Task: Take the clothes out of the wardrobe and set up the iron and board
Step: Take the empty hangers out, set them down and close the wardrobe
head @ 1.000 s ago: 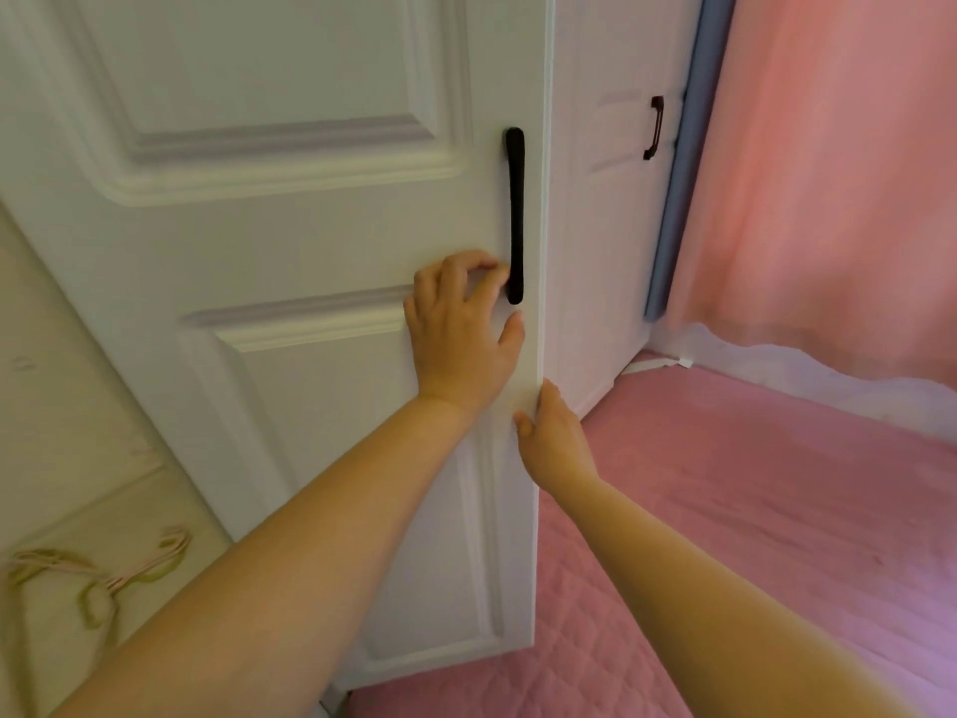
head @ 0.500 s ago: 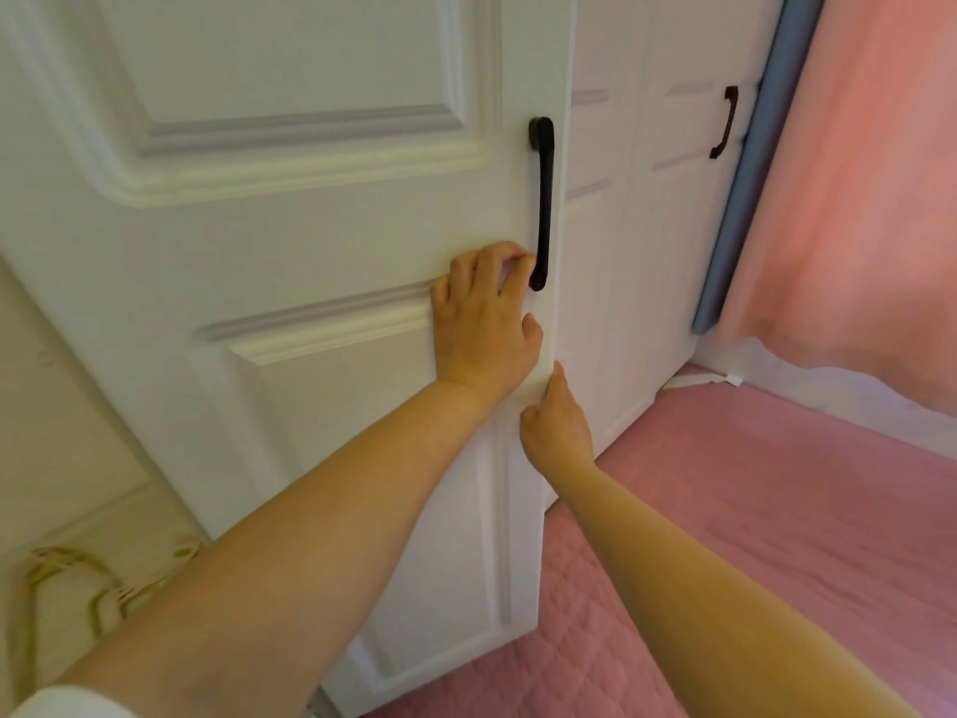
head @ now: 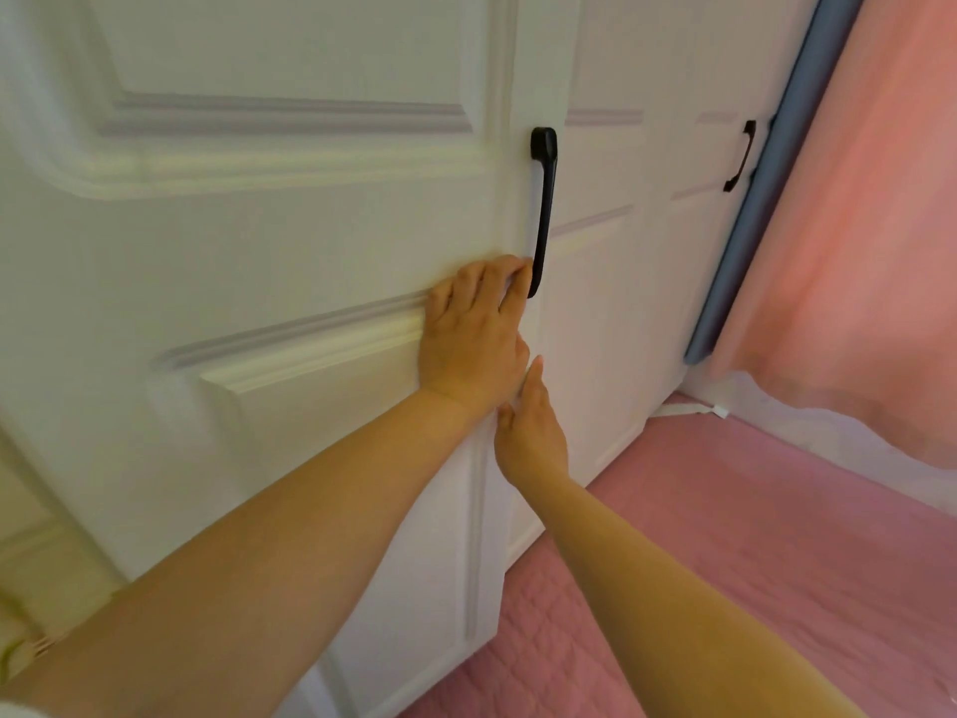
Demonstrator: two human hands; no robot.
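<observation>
A pink quilted bedspread (head: 777, 562) covers the lower right area, running up to the base of the white panelled furniture. A pink curtain (head: 854, 251) hangs at the right, with a white sheer layer (head: 828, 432) along its lower edge and a blue-grey vertical strip (head: 766, 199) beside it. Pale floor (head: 31, 536) shows at the far left; lighting is soft and even.
</observation>
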